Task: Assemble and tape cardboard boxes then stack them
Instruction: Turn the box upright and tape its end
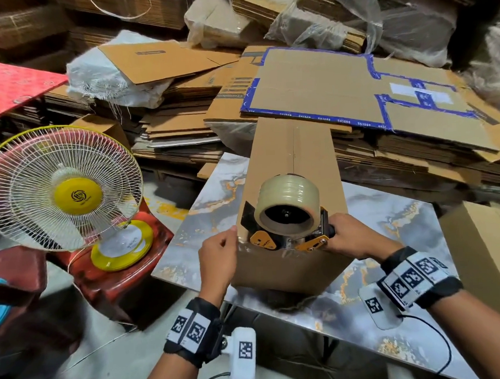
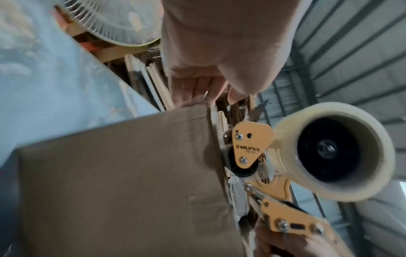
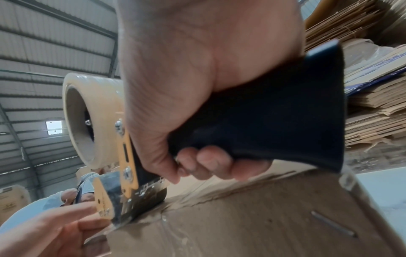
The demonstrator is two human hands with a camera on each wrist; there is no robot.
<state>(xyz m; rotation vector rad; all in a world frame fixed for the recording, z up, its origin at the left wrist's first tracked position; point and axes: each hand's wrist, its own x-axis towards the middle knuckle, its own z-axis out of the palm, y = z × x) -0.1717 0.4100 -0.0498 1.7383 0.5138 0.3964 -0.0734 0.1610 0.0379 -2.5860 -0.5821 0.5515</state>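
A long brown cardboard box (image 1: 291, 164) lies on the marble-patterned table (image 1: 394, 210), its taped seam running away from me. On its near end sits an orange tape dispenser (image 1: 289, 239) carrying a clear tape roll (image 1: 287, 199). My right hand (image 1: 343, 233) grips the dispenser's black handle (image 3: 274, 113), fingers (image 3: 208, 165) curled round it, and the blade end meets the box's near top edge (image 3: 252, 226). My left hand (image 1: 231, 236) rests straight fingers (image 2: 193, 87) against the box's left near corner (image 2: 123, 182), thumb held off it. The dispenser (image 2: 250, 147) stands just right of that corner.
A table fan (image 1: 60, 187) stands on a red stool (image 1: 117, 271) to the left. Stacks of flattened cardboard (image 1: 339, 92) and plastic-wrapped bundles (image 1: 104, 78) fill the space behind the table. Another brown box (image 1: 489, 249) stands at the right edge. A red board (image 1: 11, 86) lies far left.
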